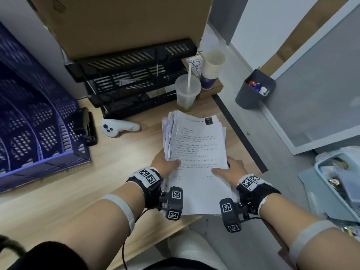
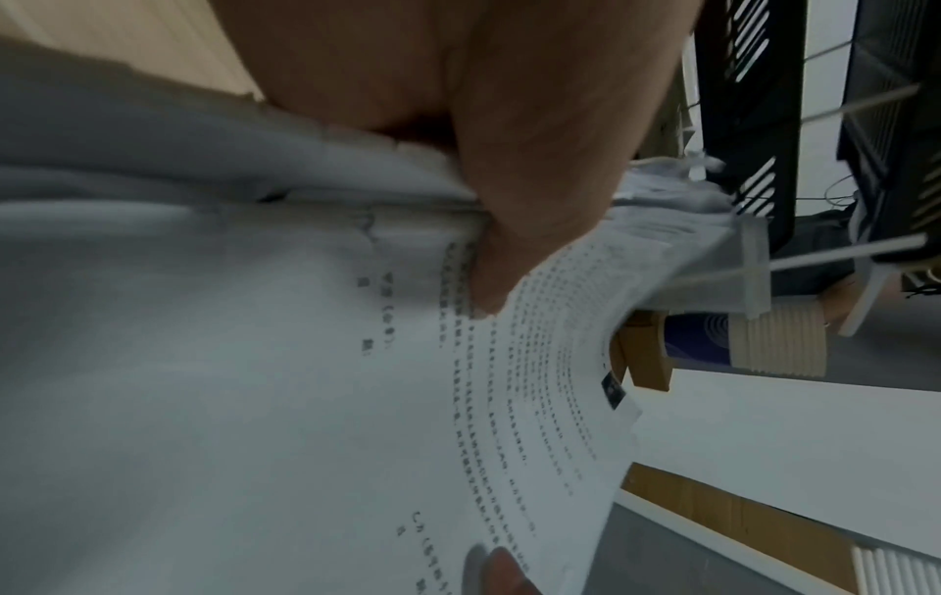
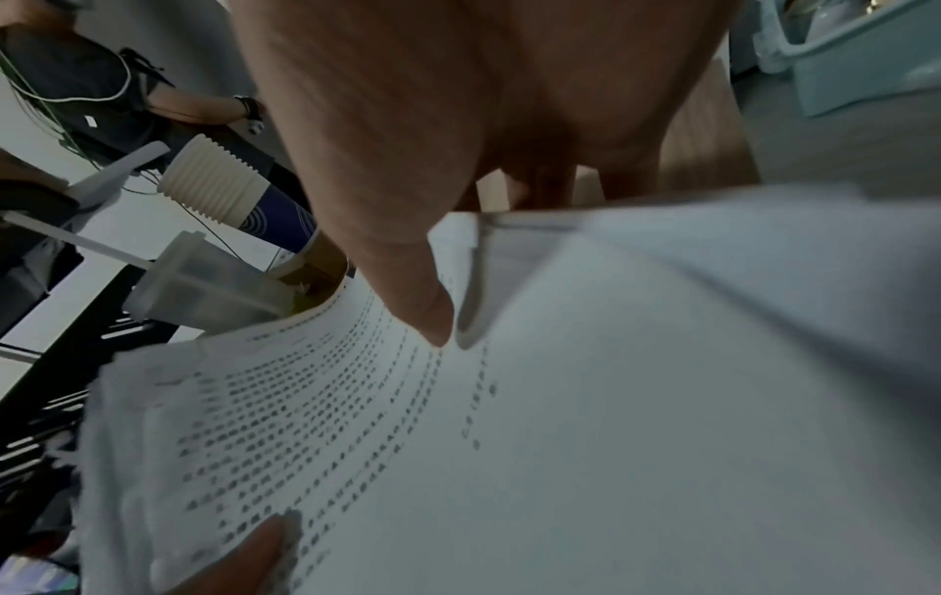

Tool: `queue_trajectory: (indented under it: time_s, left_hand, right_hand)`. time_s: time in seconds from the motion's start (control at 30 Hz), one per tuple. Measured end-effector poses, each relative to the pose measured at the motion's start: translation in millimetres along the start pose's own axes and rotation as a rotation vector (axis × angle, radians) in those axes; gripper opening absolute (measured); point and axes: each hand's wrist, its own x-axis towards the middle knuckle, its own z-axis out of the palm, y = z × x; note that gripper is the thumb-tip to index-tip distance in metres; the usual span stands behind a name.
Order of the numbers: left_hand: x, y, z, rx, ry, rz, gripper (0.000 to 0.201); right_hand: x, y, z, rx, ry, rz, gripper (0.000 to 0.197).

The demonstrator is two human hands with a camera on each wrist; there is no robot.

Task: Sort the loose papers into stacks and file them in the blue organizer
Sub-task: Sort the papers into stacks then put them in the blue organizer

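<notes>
A thick stack of printed white papers (image 1: 196,156) is held above the wooden desk (image 1: 58,195), its edges uneven at the far end. My left hand (image 1: 165,164) grips its left side, thumb on the top sheet and fingers hidden underneath. My right hand (image 1: 229,170) grips the right side the same way. In the left wrist view my left thumb presses on the papers (image 2: 305,402). In the right wrist view my right thumb lies on the papers (image 3: 560,443). The blue organizer (image 1: 33,123), a slotted mesh holder, stands at the left of the desk.
A black tiered tray rack (image 1: 134,78) stands behind, under a cardboard box (image 1: 124,22). A plastic cup with a straw (image 1: 187,92) and stacked paper cups (image 1: 212,69) are just beyond the papers. A white controller (image 1: 118,128) and black stapler (image 1: 85,123) lie left. Grey bin (image 1: 255,88) on the floor.
</notes>
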Motion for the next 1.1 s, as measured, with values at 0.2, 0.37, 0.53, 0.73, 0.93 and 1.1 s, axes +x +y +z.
queue_trajectory:
  time_s: [0.2,0.37,0.53,0.73,0.93,1.1]
  left_hand:
    - [-52.7,0.5,-63.5,-0.148,-0.120,0.129,0.041]
    - [-102.4,8.1,-131.1,-0.153,-0.081,0.313,0.048]
    - [-146.7,20.0,-187.9,-0.131,0.289,0.516,0.029]
    - [-182.4,-11.7,-215.1,-0.194,0.539,0.611,0.014]
    - [-195.9,-86.6,-231.2,-0.198,0.431,0.553,0.059]
    - [-190.9,-94.3,-237.0,-0.298,0.408,0.494,0.056]
  right_hand:
    - [-22.5,-21.8,29.7,0.236,-0.034,-0.052,0.084]
    - [-65.6,-84.0,60.2,0.535,-0.091,-0.352,0.049]
    - [-129.6,-161.5,94.2,0.641,-0.008,-0.572,0.029]
    - [-192.6,-189.3,163.1,0.538,0.019,-0.798,0.037]
    - [-170.7,-142.8,208.5,0.282,-0.034,-0.618,0.036]
    - [-159.1,-140.1,215.4,0.342,-0.091,-0.521,0.029]
